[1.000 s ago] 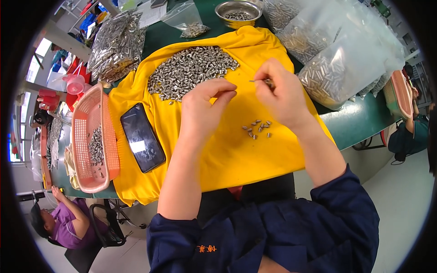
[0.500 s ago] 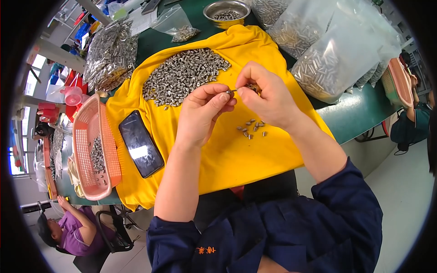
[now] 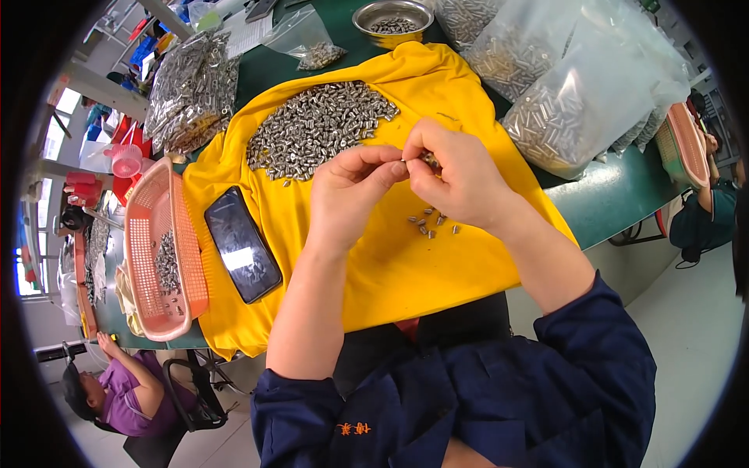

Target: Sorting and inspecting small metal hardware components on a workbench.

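Note:
Over a yellow cloth (image 3: pixel 390 288), my hands meet with their fingertips touching. My left hand (image 3: pixel 347 191) is closed in a pinch of thumb and forefinger; the small piece between the tips is almost wholly hidden. My right hand (image 3: pixel 460 175) pinches at the same spot, and small metal parts (image 3: pixel 430 161) show inside its curled fingers. Beyond my left hand spreads a large pile of short silvery metal cylinders (image 3: pixel 320 125). Several loose metal pieces (image 3: pixel 427 232) lie on the cloth below my right hand. A thin dark sliver (image 3: pixel 449 117) rests just beyond that hand.
A phone (image 3: pixel 242 246) lies left on the cloth, beside a pink basket (image 3: pixel 199 273) holding metal parts. Bags of metal parts (image 3: pixel 550 129) crowd the right; another bag (image 3: pixel 191 97) stands far left. A metal bowl (image 3: pixel 425 17) is at the back. A person (image 3: pixel 129 390) sits lower left.
My right hand has shifted slightly down and nearer, uncovering the dark sliver. The fingertips have drawn together, hiding the small metal piece that showed at my left fingertips.

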A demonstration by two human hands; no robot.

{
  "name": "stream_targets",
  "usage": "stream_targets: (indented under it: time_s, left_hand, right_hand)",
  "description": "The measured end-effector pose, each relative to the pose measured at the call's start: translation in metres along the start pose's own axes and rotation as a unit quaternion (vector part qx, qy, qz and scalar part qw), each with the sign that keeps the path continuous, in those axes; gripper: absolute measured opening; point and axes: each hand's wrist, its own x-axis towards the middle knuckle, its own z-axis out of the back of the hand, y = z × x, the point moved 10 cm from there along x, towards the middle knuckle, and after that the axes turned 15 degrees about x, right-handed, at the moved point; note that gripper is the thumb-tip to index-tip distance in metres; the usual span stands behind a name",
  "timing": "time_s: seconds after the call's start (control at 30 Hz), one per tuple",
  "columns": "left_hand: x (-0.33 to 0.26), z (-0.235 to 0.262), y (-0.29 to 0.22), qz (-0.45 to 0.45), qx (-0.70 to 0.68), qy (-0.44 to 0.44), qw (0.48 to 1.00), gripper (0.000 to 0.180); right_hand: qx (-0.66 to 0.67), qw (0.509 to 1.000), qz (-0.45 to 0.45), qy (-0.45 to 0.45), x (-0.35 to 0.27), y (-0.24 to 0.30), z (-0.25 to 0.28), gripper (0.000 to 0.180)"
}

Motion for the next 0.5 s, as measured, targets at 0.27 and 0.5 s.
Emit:
stream_targets:
  time_s: [0.27, 0.5]
  left_hand:
    - [0.001, -0.001, 0.0, 0.001, -0.039, 0.01, 0.999, 0.015]
    - [-0.004, 0.002, -0.015, -0.044, 0.044, -0.021, 0.998, 0.014]
  right_hand:
    - [0.028, 0.999, 0.015, -0.023, 0.0, 0.0, 0.004, 0.01]
    - [0.072, 0.997, 0.014, -0.02, -0.001, -0.004, 0.001, 0.011]
